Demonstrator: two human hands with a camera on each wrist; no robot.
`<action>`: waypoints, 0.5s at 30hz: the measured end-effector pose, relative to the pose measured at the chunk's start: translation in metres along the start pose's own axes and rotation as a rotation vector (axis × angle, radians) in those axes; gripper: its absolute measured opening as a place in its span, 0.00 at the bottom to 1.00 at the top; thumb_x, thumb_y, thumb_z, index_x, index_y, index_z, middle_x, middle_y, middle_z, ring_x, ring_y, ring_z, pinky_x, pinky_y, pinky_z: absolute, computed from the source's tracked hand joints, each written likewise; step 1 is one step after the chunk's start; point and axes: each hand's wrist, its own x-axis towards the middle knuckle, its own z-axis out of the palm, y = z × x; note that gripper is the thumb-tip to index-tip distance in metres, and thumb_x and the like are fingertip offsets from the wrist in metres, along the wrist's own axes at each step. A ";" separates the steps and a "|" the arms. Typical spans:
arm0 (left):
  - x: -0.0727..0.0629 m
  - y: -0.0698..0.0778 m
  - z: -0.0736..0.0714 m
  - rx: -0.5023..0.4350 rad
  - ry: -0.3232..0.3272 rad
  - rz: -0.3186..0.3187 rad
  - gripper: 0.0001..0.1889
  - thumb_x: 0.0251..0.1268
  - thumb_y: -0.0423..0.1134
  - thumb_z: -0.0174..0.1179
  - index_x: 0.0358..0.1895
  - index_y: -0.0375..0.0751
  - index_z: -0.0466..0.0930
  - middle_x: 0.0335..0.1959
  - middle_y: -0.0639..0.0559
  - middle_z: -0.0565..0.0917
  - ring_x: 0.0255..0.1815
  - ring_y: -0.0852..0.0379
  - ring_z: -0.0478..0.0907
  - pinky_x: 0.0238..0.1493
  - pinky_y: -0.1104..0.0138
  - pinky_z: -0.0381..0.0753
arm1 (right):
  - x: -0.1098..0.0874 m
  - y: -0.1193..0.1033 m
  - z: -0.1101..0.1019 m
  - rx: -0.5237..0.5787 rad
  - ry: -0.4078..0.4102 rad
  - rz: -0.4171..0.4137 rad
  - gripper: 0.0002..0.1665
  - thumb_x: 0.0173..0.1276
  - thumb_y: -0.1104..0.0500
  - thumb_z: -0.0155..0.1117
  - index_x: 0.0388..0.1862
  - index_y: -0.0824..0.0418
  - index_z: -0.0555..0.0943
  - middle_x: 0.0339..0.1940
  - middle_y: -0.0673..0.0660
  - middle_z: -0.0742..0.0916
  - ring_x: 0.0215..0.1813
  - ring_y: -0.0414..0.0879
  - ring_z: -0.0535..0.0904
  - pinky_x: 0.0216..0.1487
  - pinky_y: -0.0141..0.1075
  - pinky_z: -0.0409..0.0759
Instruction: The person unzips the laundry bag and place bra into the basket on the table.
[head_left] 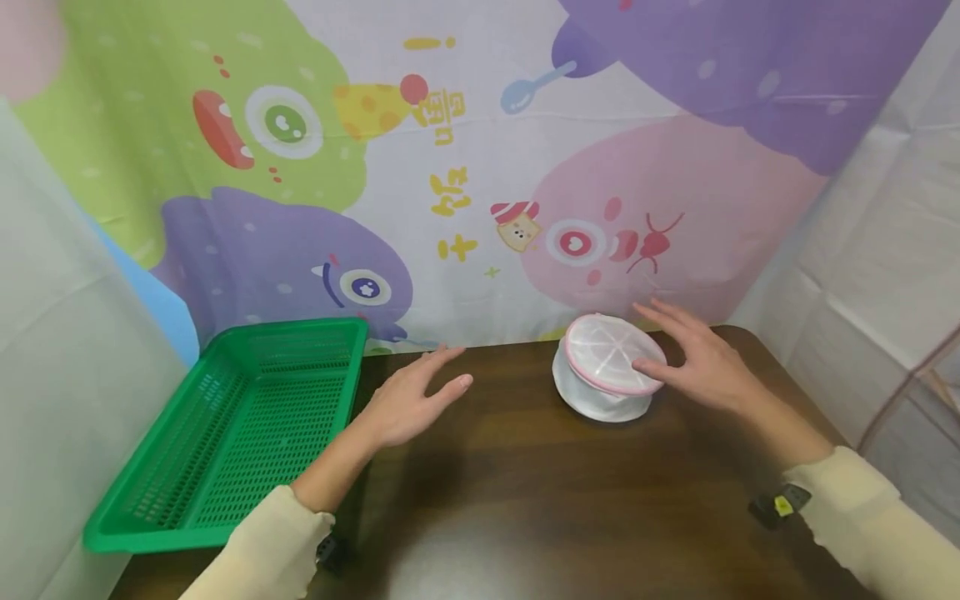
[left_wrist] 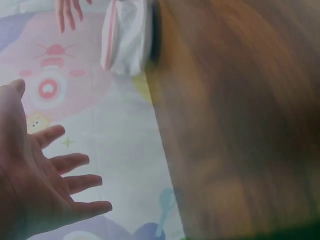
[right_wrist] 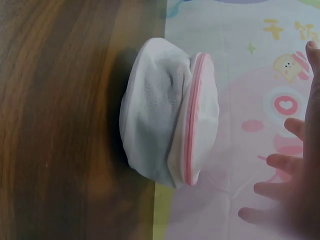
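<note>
Cream-coloured sleeves (head_left: 258,546) are nearest to the viewer, and both bare hands reach out from them over the brown wooden table (head_left: 510,492). Left hand (head_left: 405,400) is in the air, fingers spread and relaxed, holding nothing. Right hand (head_left: 708,367) is also released, its thumb and fingers apart, close beside a round white mesh laundry bag (head_left: 611,354) with pink zip edging. In the right wrist view, a gap separates this hand from the bag, which sits on the table near its far edge, right of the middle. To the left is the green plastic basket (head_left: 161,540); behind hangs a cartoon-printed cloth (head_left: 480,304). I judge the step as a reach, with no grasp made; gripping would call for lowering the right hand and curling its fingers softly around the flexible bag.
</note>
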 end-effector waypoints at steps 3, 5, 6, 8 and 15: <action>0.001 0.003 0.005 -0.085 0.005 -0.005 0.36 0.87 0.68 0.50 0.90 0.62 0.64 0.93 0.47 0.65 0.94 0.38 0.62 0.89 0.30 0.62 | 0.000 -0.001 0.002 0.066 -0.001 0.032 0.51 0.74 0.40 0.77 0.91 0.44 0.68 0.93 0.65 0.69 0.90 0.74 0.65 0.76 0.84 0.67; 0.001 0.003 0.007 -0.114 0.014 -0.004 0.36 0.87 0.67 0.50 0.90 0.62 0.64 0.93 0.47 0.66 0.94 0.39 0.62 0.90 0.31 0.62 | 0.000 -0.002 0.004 0.086 -0.001 0.043 0.50 0.75 0.40 0.76 0.91 0.44 0.67 0.93 0.66 0.69 0.90 0.75 0.65 0.77 0.84 0.66; 0.002 0.004 0.008 -0.125 0.019 -0.001 0.36 0.88 0.67 0.51 0.90 0.62 0.64 0.92 0.48 0.66 0.94 0.39 0.61 0.90 0.32 0.61 | 0.000 -0.002 0.005 0.095 -0.003 0.049 0.50 0.75 0.40 0.76 0.91 0.44 0.67 0.93 0.66 0.69 0.90 0.75 0.64 0.78 0.84 0.65; 0.004 0.005 0.011 -0.144 0.031 0.003 0.35 0.88 0.66 0.51 0.90 0.61 0.65 0.92 0.47 0.66 0.95 0.40 0.61 0.91 0.33 0.61 | 0.001 -0.002 0.006 0.115 -0.006 0.062 0.50 0.76 0.40 0.76 0.91 0.45 0.67 0.93 0.67 0.68 0.91 0.75 0.63 0.79 0.84 0.63; 0.010 0.008 0.017 -0.200 0.047 0.019 0.35 0.89 0.64 0.51 0.90 0.59 0.65 0.92 0.47 0.67 0.94 0.41 0.62 0.93 0.37 0.61 | 0.001 0.000 0.013 0.175 -0.012 0.085 0.50 0.77 0.41 0.75 0.92 0.47 0.66 0.93 0.68 0.67 0.92 0.74 0.61 0.83 0.83 0.60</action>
